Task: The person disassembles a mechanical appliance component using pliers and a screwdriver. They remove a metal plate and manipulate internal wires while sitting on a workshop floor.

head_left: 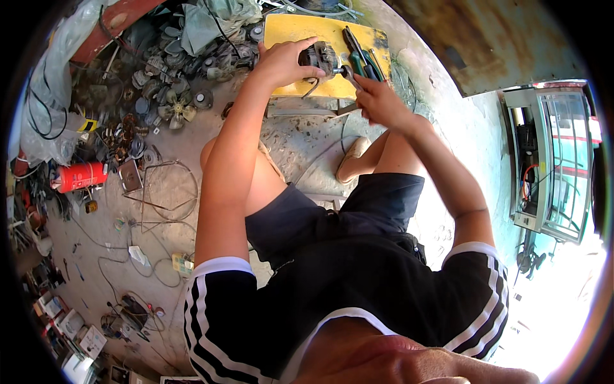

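A dark, finned electric motor [321,59] lies on the yellow tabletop [291,32] with its short shaft end facing right. My left hand [284,63] is wrapped over its left side, thumb along the near edge and index finger across the top. In my right hand [380,101], the fingers are closed around a metal wrench [349,74], its head against the motor's right end. My palm hides most of the wrench's handle. Several hand tools [363,57], some with green handles, lie just beyond my right hand.
Fan motors and blades [178,110] are heaped on the floor at the left. A red cylinder [82,176] lies near a wire frame [169,192] and loose cables. A glass-fronted cabinet [553,160] stands at the right, below a rusty panel [473,38].
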`<state>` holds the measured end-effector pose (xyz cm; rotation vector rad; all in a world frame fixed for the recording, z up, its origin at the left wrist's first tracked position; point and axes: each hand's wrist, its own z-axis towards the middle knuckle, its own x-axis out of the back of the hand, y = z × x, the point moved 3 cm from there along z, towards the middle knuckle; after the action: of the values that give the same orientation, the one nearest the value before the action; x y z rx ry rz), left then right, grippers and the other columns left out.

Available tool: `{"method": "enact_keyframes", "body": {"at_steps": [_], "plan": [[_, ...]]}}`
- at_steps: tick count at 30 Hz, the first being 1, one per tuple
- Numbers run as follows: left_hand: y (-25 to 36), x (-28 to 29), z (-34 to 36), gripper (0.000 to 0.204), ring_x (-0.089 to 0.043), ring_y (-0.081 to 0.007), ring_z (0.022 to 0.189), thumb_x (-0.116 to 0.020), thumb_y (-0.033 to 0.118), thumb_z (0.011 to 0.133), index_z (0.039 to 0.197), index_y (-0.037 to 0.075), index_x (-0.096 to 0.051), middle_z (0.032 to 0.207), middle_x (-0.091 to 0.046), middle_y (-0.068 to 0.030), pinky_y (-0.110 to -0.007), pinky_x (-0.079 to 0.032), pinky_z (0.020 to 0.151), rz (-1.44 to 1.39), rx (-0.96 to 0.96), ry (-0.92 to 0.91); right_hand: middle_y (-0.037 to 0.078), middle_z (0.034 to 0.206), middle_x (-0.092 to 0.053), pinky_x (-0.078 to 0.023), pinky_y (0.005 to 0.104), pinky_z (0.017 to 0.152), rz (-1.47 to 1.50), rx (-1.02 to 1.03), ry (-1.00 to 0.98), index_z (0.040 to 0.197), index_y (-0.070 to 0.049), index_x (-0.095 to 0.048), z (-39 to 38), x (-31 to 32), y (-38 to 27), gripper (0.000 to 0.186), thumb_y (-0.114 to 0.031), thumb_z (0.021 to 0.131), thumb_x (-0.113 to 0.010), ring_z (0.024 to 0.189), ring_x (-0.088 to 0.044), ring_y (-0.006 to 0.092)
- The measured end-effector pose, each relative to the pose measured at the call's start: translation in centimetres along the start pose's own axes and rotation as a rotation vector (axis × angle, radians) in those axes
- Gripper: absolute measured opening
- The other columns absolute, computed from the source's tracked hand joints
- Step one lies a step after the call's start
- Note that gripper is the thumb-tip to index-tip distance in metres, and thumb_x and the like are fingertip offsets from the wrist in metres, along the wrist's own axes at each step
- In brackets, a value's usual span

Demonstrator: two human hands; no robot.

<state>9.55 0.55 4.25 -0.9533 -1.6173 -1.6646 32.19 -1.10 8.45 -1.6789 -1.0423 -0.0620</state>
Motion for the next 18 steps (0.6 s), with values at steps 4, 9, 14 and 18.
{"method": "enact_keyframes", "body": {"at_steps": [4, 9, 14, 18], "plan": [[-0.3, -0.4, -0.1, 0.087, -0.056, -0.0335, 0.12, -0.077, 0.059, 0.068, 0.144, 0.029, -0.045, 0.121, -0.065, -0.0148, -0.067, -0.013, 0.11, -0.01, -0.029, 0.042, 0.032, 0.094, -0.062, -0.05, 0.0491, 0.075, -0.164, 0.317, 0.414, 0.14, -0.003, -0.045, -0.1, -4.1, 4.7, 0.047, -0.014, 0.095, -0.049, 0.085, -0.063, 0.0486], [0.1, -0.2, -0.1, 0.086, -0.055, -0.0326, 0.122, -0.077, 0.057, 0.069, 0.144, 0.03, -0.045, 0.125, -0.063, -0.0139, -0.064, -0.014, 0.109, -0.042, -0.009, -0.003, 0.025, 0.112, -0.064, -0.051, 0.0431, 0.078, 0.129, 0.232, 0.432, 0.154, -0.013, -0.014, 2.8, -9.7, 9.1, 0.066, -0.009, 0.097, -0.047, 0.088, -0.067, 0.0379], [0.0, 0.0, 0.0, 0.084, -0.052, -0.0293, 0.126, -0.077, 0.055, 0.07, 0.144, 0.029, -0.046, 0.133, -0.059, -0.0124, -0.052, -0.022, 0.107, -0.037, 0.001, -0.025, 0.022, 0.11, -0.064, -0.052, 0.0409, 0.079, 0.147, 0.284, 0.508, 0.156, -0.018, -0.008, 5.4, -12.1, 11.4, 0.074, -0.009, 0.097, -0.052, 0.086, -0.068, 0.0301], [0.2, 0.5, -0.1, 0.086, -0.049, -0.0311, 0.13, -0.078, 0.056, 0.068, 0.144, 0.029, -0.046, 0.139, -0.055, -0.0119, -0.054, -0.021, 0.109, -0.033, 0.015, -0.031, 0.017, 0.105, -0.066, -0.053, 0.0359, 0.074, 0.227, 0.351, 0.456, 0.156, -0.024, -0.009, 5.2, -11.3, 11.5, 0.077, -0.005, 0.096, -0.054, 0.083, -0.068, 0.0243]]}}
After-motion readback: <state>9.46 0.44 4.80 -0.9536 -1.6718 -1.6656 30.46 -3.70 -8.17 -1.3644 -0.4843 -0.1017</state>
